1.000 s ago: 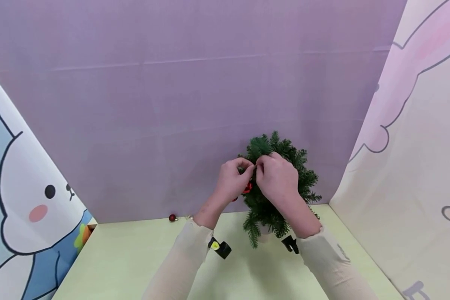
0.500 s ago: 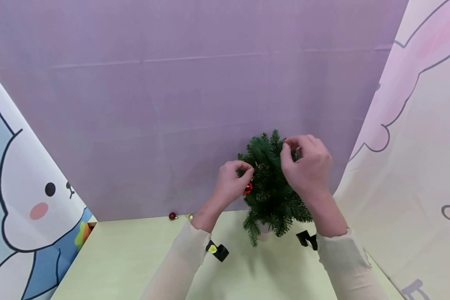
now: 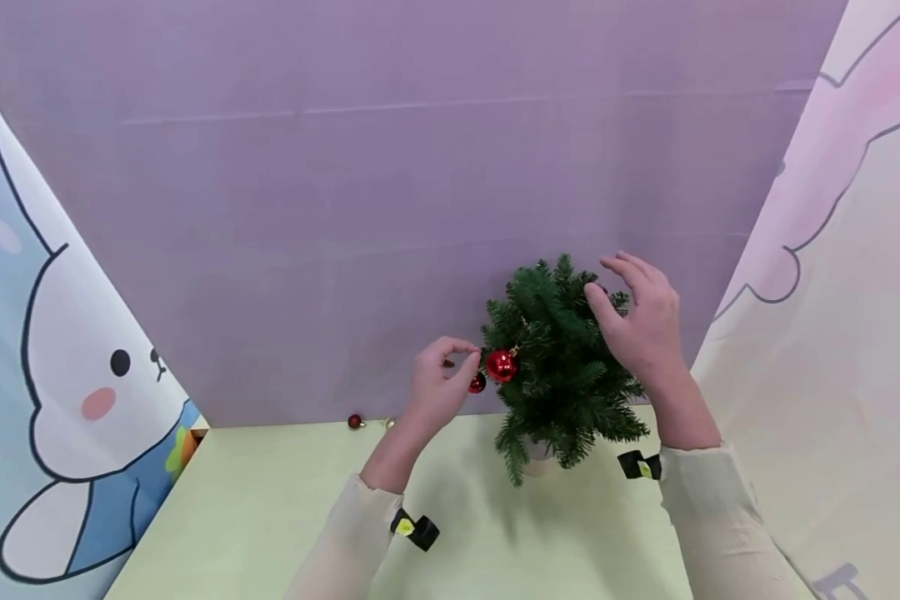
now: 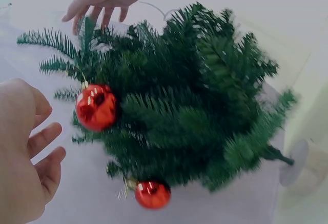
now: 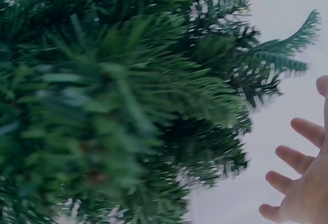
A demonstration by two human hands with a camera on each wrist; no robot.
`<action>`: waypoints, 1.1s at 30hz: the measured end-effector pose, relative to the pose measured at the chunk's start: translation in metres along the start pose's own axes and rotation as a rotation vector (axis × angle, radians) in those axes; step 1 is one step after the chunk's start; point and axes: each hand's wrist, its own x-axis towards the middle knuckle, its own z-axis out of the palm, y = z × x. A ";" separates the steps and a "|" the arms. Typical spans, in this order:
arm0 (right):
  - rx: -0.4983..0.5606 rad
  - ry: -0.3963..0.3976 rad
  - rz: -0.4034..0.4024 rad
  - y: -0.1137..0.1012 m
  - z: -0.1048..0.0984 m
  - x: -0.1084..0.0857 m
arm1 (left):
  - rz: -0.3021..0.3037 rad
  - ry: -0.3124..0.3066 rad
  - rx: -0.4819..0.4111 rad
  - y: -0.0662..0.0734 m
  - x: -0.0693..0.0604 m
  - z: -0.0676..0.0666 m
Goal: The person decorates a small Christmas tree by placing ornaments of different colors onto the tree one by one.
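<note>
A small green Christmas tree (image 3: 562,358) stands on the table. Two shiny red ball ornaments hang on its left side: a larger ball (image 3: 502,366) and a smaller ball (image 3: 477,382); the left wrist view also has both, one ball (image 4: 96,107) above the other (image 4: 152,194). My left hand (image 3: 442,379) is just left of the ornaments, fingers loosely bent, holding nothing. At the tree's upper right, my right hand (image 3: 641,321) has thumb and fingers spread. The right wrist view has this hand (image 5: 302,178) apart from the branches. Something small and dark shows near its thumb, too small to tell.
At the back edge of the pale table (image 3: 270,500) lie a dark red ball (image 3: 356,422) and a small gold ball (image 3: 389,423). A purple cloth wall (image 3: 345,208) rises behind. Panels printed with cartoons flank the table on both sides.
My right hand has moved from the tree's front to its upper right, and its fingers have spread. My left hand has drawn back leftward from the branches, leaving the red balls hanging in sight.
</note>
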 end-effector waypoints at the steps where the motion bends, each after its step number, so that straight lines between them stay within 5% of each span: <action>1: 0.003 -0.007 -0.001 0.003 0.001 -0.001 | -0.021 -0.007 -0.001 -0.003 -0.004 -0.002; 7: -0.005 -0.078 0.008 0.010 0.003 -0.006 | -0.184 -0.026 -0.011 -0.032 -0.035 -0.018; 15: 0.001 -0.193 0.071 0.011 -0.002 -0.013 | -0.339 -0.021 -0.005 -0.086 -0.075 -0.034; 23: 0.045 -0.256 0.084 0.010 0.001 -0.020 | -0.412 -0.032 0.185 -0.134 -0.108 -0.057; 33: 0.047 -0.163 0.033 0.007 0.010 -0.033 | -0.524 -0.076 0.286 -0.169 -0.119 -0.085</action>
